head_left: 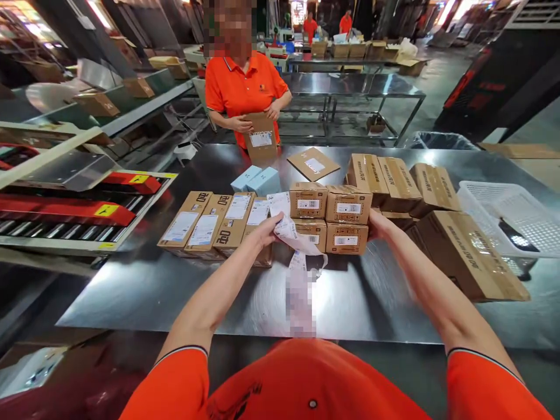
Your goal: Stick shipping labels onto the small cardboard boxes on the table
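My left hand (pixel 266 231) is closed on a long strip of printed white labels (pixel 301 242), which trails down over the table toward my body. Just right of it, small brown cartons (pixel 349 207) with barcode stickers stand two wide and two high. Against the right side of this stack rests my right hand (pixel 380 225), its fingers mostly hidden by the cartons. Left of the stack, a row of taller brown boxes (pixel 202 228) carries white shipping labels on top; my left forearm crosses in front of the nearest one.
Taped cartons (pixel 400 178) and a larger box (pixel 475 254) lie to the right, by a white plastic basket (pixel 494 201). Two pale blue boxes (pixel 263 181) and a flat carton (pixel 314 164) sit behind. Across the metal table (pixel 144 297), a person in orange (pixel 245 84) holds a carton. A roller conveyor (pixel 87 226) runs at left.
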The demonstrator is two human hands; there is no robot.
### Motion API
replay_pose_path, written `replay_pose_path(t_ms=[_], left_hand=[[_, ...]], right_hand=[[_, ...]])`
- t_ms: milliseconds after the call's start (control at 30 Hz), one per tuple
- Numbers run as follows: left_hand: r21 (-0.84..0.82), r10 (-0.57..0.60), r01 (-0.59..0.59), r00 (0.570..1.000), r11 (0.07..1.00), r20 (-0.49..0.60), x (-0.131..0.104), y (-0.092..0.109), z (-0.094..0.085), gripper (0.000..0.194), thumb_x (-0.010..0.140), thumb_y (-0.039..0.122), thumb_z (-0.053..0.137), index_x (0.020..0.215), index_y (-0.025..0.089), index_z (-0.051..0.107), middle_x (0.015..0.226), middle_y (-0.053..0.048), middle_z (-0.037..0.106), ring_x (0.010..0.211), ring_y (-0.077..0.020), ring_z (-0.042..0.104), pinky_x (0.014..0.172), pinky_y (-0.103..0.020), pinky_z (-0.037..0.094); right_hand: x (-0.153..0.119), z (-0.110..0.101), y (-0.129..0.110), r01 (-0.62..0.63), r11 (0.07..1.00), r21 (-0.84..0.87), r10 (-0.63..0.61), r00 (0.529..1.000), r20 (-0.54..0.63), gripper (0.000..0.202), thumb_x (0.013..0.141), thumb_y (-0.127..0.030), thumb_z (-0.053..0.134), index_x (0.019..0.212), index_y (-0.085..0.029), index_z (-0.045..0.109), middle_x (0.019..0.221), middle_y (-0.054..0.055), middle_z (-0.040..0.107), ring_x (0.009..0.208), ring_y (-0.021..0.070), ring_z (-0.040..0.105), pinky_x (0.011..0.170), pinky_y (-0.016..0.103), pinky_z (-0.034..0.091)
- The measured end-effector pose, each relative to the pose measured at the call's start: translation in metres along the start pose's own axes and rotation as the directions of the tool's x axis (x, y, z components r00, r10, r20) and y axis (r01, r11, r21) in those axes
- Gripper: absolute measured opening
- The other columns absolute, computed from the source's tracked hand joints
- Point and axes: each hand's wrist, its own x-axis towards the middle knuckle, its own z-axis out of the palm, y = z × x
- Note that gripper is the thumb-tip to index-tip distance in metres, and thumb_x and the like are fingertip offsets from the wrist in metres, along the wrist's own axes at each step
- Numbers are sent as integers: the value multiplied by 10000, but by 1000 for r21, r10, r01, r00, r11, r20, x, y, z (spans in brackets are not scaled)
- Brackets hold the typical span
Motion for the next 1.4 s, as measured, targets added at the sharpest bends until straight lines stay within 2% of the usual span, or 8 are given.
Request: replay_pose_path(t_ms=[267,400,567,867,1000,1133,1300,1400], left_hand=[[-31,1,1,999,1000,40,4,3,-5,286,990,385,545,1016,121,650,770,-77,731,642,-216,706,728,-414,616],[-22,16,-16,1000,1000,9,2,4,-3,278,1018,358,490,1017,123,638,720,-49,710,606,-195,688,770,-431,615],[-66,7,-6,1000,998,17,4,3,-5,273,1010,341,511,1054,113,656,741,-69,721,622,-197,696,773,-406,610],[-75,8,-6,1000,997,27,2,1,-5,281,1027,333,469,980,116,642,698,-53,706,593,-178,683,757,-384,618],[-93,8,-5,999,996,31,3,0,-7,265,1021,325,486,968,118,642,686,-45,697,591,-165,676,770,-357,615],[-106,6,-2,999,994,41,4,-2,-8,263,1008,329,521,1023,108,662,695,-54,699,579,-167,667,763,-364,611],[-88,27,-23,998,996,50,1,-5,-7,275,1032,313,461,992,107,639,681,-55,695,570,-171,670,719,-356,616],[-87,27,-23,998,996,51,0,-8,-8,274,1034,314,459,1051,104,634,699,-56,704,594,-176,683,744,-366,621]], right_hand=[[1,0,-2,5,1000,16,-6,1000,19,712,938,-768,293,947,-180,694,729,113,696,743,285,661,790,499,559],[0,-1,-3,7,1000,18,-7,1000,6,733,954,-765,281,921,-147,675,731,114,676,754,262,646,842,509,533],[-1,0,-6,-11,1000,27,11,1000,-7,677,994,-695,280,921,-144,667,715,98,666,781,251,639,876,509,510],[-5,0,-11,-15,1000,27,15,1000,-8,669,975,-711,318,880,-157,680,718,116,679,764,260,644,813,456,546],[-4,1,-10,-2,999,48,2,1000,-18,667,1019,-635,303,871,-97,670,755,126,677,854,242,657,869,426,519],[-2,0,-9,-14,999,41,15,999,-32,674,1002,-652,318,855,-91,662,772,141,679,911,280,659,884,463,523],[-5,1,-8,-21,998,60,23,999,-40,655,1010,-630,337,861,-86,671,836,170,703,979,308,662,908,491,516],[-6,2,-7,-13,997,79,16,999,-31,630,1012,-623,354,895,-98,682,852,161,712,997,316,665,906,485,520]])
